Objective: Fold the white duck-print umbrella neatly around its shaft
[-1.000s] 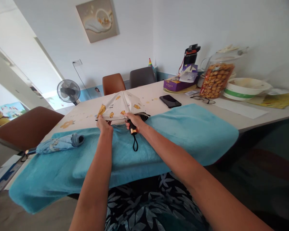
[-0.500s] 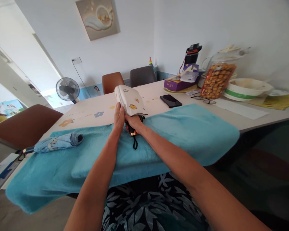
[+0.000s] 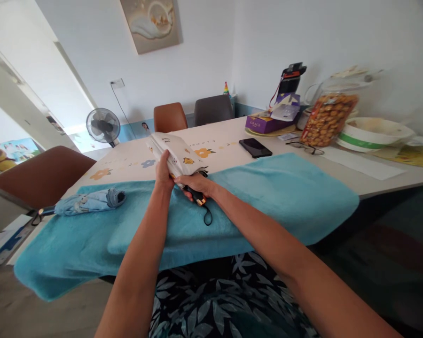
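Note:
A white folding umbrella (image 3: 178, 152) with small yellow and dark prints is held over the table, its canopy pointing away to the upper left. My right hand (image 3: 198, 184) is closed around its black handle, which has a copper-coloured end and a black wrist loop. Against the canopy's left side, my left hand (image 3: 165, 171) grips the folded fabric, thumb on top and the other fingers hidden underneath. To the left, a rolled light-blue umbrella (image 3: 90, 203) lies on the turquoise cloth (image 3: 141, 234).
The cloth hangs over the front edge of the white table (image 3: 222, 134). Behind it lie a black phone (image 3: 255, 147) and eyeglasses (image 3: 306, 148). At the right stand a purple tissue box (image 3: 264, 123), a snack jar (image 3: 327, 117) and a white bowl (image 3: 373, 134). Chairs (image 3: 45, 173) surround the table.
The white umbrella has tilted, its canopy swinging left and its handle end right. My left hand has shifted slightly left, and its thumb now lies over the fabric. The view has turned a little left.

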Motion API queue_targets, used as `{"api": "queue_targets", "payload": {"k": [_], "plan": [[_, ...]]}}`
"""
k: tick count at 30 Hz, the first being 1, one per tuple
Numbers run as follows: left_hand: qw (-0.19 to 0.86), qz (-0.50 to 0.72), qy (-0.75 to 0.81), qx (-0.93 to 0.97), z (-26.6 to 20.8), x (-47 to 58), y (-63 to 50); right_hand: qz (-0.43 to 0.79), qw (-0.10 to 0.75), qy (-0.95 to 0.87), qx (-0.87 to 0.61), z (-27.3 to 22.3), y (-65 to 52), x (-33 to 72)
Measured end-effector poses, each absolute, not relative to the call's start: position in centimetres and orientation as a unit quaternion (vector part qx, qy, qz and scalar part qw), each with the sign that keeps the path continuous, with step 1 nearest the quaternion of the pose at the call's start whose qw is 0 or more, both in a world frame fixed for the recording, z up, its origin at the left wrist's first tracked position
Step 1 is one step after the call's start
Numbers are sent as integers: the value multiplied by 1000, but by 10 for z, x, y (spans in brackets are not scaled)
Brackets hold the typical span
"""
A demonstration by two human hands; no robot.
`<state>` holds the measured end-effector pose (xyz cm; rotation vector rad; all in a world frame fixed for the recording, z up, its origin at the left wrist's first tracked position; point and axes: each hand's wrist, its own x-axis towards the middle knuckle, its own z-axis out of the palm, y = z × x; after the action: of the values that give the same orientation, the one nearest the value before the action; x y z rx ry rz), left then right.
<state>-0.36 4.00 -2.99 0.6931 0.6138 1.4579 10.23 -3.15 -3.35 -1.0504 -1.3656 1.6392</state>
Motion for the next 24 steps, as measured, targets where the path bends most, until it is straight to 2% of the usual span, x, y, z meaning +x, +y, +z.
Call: {"api": "queue_targets", "payload": {"k": [4,11,18,24], "plan": [[662,646,257,280,-26,-8,33,658,354,-532,-398,-35,-29,102],[651,660,261,268,-21,-8,25,688,394,-507,-339,-40,-21,104],[639,635,281,331,-23,-11,26,701,355,-505,-358,-36,-25,107],[561,707,277,330,-23,-34,42,704,306,-536,-352,-33,-31,112]]}}
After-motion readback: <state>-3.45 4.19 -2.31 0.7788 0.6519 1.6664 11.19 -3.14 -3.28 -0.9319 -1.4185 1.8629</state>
